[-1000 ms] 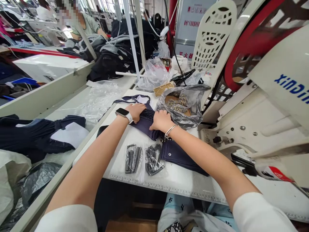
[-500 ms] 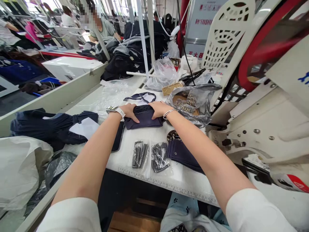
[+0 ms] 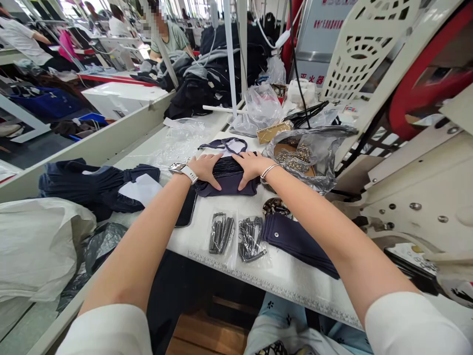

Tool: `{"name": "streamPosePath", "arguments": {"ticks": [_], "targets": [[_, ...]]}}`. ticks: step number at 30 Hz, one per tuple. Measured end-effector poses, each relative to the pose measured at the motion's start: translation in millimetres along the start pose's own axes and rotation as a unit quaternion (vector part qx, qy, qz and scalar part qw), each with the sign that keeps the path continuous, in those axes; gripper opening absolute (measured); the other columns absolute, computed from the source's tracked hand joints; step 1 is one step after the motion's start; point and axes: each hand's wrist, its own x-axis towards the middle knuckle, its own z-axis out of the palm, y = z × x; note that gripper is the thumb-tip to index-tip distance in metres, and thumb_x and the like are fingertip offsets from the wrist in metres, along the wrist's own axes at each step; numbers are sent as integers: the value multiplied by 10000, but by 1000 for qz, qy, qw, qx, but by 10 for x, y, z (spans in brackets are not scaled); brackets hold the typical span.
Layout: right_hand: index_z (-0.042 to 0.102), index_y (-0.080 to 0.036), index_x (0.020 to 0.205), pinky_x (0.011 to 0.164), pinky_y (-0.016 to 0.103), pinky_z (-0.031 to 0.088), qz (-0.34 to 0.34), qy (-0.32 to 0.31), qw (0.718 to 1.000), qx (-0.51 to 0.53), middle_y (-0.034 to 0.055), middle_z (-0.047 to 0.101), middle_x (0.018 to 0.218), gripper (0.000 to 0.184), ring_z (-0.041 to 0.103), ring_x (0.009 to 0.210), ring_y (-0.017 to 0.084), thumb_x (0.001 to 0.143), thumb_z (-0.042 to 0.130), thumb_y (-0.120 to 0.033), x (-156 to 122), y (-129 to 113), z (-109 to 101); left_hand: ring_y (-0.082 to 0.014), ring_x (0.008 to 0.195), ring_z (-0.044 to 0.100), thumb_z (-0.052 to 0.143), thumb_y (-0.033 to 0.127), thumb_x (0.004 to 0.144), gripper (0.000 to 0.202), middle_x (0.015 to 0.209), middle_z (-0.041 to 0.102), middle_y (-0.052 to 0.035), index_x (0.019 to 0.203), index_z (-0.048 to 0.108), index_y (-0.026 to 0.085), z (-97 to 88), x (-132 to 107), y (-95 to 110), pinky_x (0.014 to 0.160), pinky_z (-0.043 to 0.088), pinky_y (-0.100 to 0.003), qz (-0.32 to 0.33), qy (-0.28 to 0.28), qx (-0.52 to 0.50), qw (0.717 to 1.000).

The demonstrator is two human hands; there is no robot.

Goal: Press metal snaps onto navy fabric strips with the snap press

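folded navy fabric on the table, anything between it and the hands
Nothing visible stands in the way: the left hand and the right hand both lie flat, directly on top of the folded navy fabric, with nothing between palms and cloth.

Single head-worn camera, looking forward and down over both forearms. Left hand (image 3: 205, 168) and right hand (image 3: 252, 165) sit mid-frame, close to the lens. White work table (image 3: 194, 241) runs away from the near edge; trousered lap (image 3: 284, 320) just enters at bottom. Sewing machine casing (image 3: 417, 197) looms very near on the right; co-worker (image 3: 168, 34) appears small, far off, upper left
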Motion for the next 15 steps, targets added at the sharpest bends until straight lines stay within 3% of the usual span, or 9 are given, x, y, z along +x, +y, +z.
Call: {"name": "streamPosePath", "arguments": {"ticks": [4, 8, 15], "targets": [[82, -145, 1453, 1070, 592, 130, 4, 25, 999, -23, 194, 249, 1461, 1235, 208, 1342, 359, 489, 777, -482, 72, -12, 89, -395, 1358, 138, 760, 562, 443, 1235, 1467, 280, -156, 1433, 115, 202, 98, 72, 51, 1048, 88, -644, -18, 11, 29, 999], [114, -115, 1447, 1077, 561, 156, 1, 52, 998, -33, 204, 314, 1422, 1249, 272, 1308, 353, 461, 801, -455, 111, -12, 191, -383, 1329, 225, 770, 540, 450, 1175, 1427, 351, -163, 1414, 191, 201, 179, 104, 78, 1038, 95, -655, -20, 30, 36, 999], [13, -145, 1457, 1083, 588, 110, 5, 0, 1000, 3, 169, 116, 1510, 1250, 75, 1383, 363, 523, 727, -569, 52, 23, 42, -432, 1359, 85, 772, 553, 462, 1283, 1499, 170, -174, 1445, 33, 188, 4, -95, 85, 1054, 99, -636, -17, 39, 53, 998]]}}
